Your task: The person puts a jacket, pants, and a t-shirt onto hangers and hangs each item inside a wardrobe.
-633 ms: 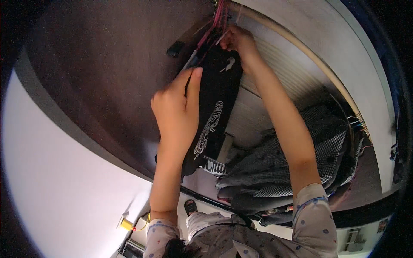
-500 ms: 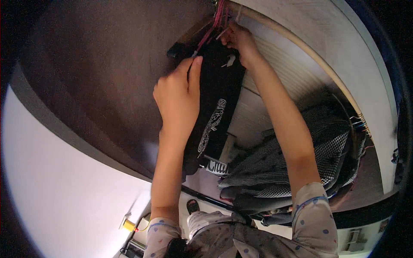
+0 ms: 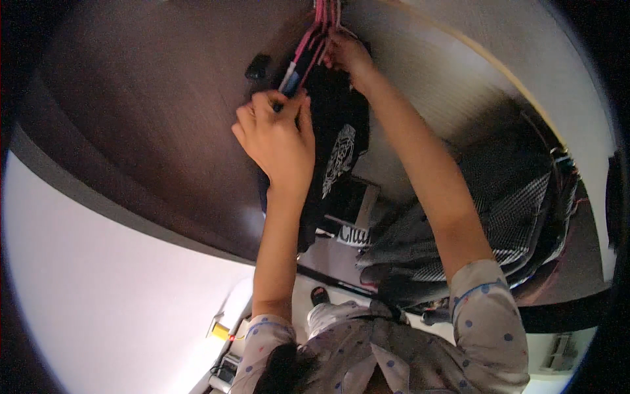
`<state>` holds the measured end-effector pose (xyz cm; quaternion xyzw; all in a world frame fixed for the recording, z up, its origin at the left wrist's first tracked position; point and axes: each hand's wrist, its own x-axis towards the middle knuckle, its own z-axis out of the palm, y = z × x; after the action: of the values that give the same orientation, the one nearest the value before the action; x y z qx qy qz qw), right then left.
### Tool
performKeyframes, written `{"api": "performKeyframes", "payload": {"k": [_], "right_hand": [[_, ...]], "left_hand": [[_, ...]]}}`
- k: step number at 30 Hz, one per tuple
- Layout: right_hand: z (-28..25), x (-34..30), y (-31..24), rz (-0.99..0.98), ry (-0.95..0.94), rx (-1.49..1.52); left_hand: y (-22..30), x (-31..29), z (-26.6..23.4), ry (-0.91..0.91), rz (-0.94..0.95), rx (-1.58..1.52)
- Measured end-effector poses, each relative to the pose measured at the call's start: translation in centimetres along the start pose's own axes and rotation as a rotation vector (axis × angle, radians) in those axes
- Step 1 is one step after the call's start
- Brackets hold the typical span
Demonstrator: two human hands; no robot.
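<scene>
Several pink hangers (image 3: 320, 27) hang close together at the top of the wardrobe. A black garment (image 3: 328, 98) with a white printed pattern hangs down beneath them. My left hand (image 3: 279, 141) is closed at the garment's left upper edge, its fingertips partly hidden in the dark cloth. Just above those fingers, a patch of blue and white (image 3: 289, 82) shows beside a pink hanger arm. Higher and to the right, my right hand (image 3: 349, 59) has its fingers curled round a pink hanger near the garment's top.
Dark and checked clothes (image 3: 485, 217) hang at the right, below a pale curved rod (image 3: 518, 92). A brown wardrobe panel (image 3: 151, 131) stands at the left. A dark box (image 3: 354, 200) and a white item with black lettering (image 3: 353, 235) lie below the garment.
The view has shifted slightly. My left hand's fingers have curled more over the garment's edge, and a blue and white patch now shows above them. My right hand stays by the hangers.
</scene>
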<state>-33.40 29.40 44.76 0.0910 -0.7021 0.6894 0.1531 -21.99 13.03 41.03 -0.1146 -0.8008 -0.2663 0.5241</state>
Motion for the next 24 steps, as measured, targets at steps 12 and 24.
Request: {"api": "performKeyframes", "payload": {"k": [12, 24], "right_hand": [[0.3, -5.7, 4.7, -0.461, 0.273, 0.381], [-10.0, -35.3, -2.0, 0.207, 0.042, -0.092]], "left_hand": [[-2.7, -4.1, -2.0, -0.132, 0.089, -0.101], [-4.0, -21.5, -7.8, -0.235, -0.150, -0.080]]}}
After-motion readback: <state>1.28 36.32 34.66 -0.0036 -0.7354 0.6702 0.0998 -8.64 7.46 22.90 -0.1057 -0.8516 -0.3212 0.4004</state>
